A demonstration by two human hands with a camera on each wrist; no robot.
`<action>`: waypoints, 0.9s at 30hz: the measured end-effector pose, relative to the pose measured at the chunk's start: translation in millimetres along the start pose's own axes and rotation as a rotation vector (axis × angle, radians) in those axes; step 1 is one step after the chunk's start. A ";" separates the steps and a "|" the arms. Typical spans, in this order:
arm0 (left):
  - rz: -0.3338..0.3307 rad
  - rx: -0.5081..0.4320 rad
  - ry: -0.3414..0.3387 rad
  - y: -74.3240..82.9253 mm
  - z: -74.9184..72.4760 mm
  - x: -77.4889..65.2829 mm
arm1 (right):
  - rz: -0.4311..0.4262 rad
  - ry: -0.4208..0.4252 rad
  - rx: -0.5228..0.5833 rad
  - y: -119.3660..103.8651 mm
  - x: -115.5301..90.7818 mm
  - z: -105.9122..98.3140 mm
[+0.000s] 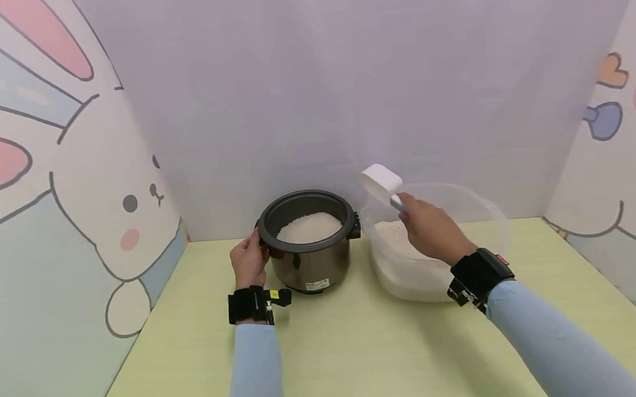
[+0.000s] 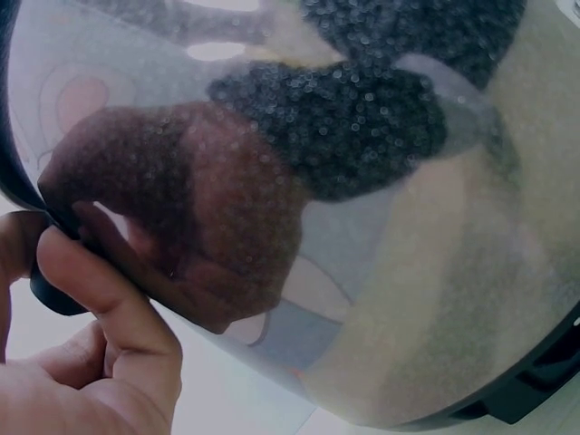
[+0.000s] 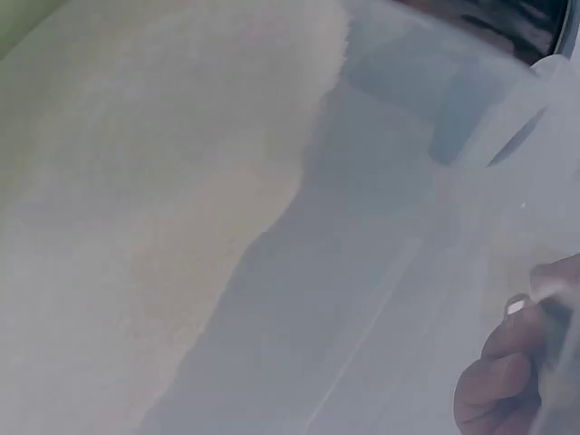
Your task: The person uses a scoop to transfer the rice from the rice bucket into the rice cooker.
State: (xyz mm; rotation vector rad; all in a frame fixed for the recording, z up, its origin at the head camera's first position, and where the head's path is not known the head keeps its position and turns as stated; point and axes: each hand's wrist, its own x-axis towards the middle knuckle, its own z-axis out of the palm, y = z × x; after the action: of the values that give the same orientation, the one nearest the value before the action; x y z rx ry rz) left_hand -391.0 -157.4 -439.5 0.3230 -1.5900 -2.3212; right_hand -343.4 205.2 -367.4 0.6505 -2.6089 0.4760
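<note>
At the back middle stands a dark rice cooker (image 1: 313,268) with its lid off and a mound of white rice (image 1: 309,228) inside. My left hand (image 1: 248,259) holds its left side handle (image 2: 56,285), thumb and fingers around it in the left wrist view. To the right sits a clear plastic tub (image 1: 483,209), with more rice (image 1: 410,279) in it. Above the tub's left rim, my right hand (image 1: 433,229) grips a white measuring scoop (image 1: 380,182) by its grey handle. The scoop is tilted, and its contents are hidden. The right wrist view looks through the tub's wall (image 3: 362,272).
Both vessels rest close together on a pale yellow-green table (image 1: 355,359). A lilac backdrop (image 1: 314,85) rises directly behind them. Side panels with cartoon animals (image 1: 109,210) border the table at left and right.
</note>
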 end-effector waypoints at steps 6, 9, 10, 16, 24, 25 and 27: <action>-0.010 -0.006 -0.001 1.1 -1.7 0.3 | 0.065 -0.042 -0.006 19.1 -15.0 -3.0; -0.003 -0.009 0.003 -0.1 -1.5 1.6 | 0.113 -0.095 -0.028 28.3 -19.1 -5.9; -0.002 -0.009 0.003 -0.5 -1.2 1.9 | 0.131 -0.113 -0.039 31.9 -20.6 -7.1; -0.007 -0.004 0.006 -0.7 0.1 0.7 | 0.216 -0.198 -0.126 52.9 -29.4 -16.1; -0.018 -0.004 0.021 0.3 0.6 -0.4 | 0.333 -0.284 -0.220 57.8 -37.2 -26.7; -0.020 -0.003 0.020 0.3 0.7 -0.4 | 0.347 -0.286 -0.229 56.8 -37.3 -27.2; -0.021 -0.002 0.017 0.3 0.8 0.2 | 0.370 -0.288 -0.242 55.2 -37.2 -27.2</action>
State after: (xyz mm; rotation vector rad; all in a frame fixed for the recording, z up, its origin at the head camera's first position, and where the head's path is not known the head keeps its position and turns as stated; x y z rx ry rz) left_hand -391.3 -156.9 -439.0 0.3598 -1.5834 -2.3298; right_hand -333.1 276.2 -373.6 0.1628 -3.0114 0.1723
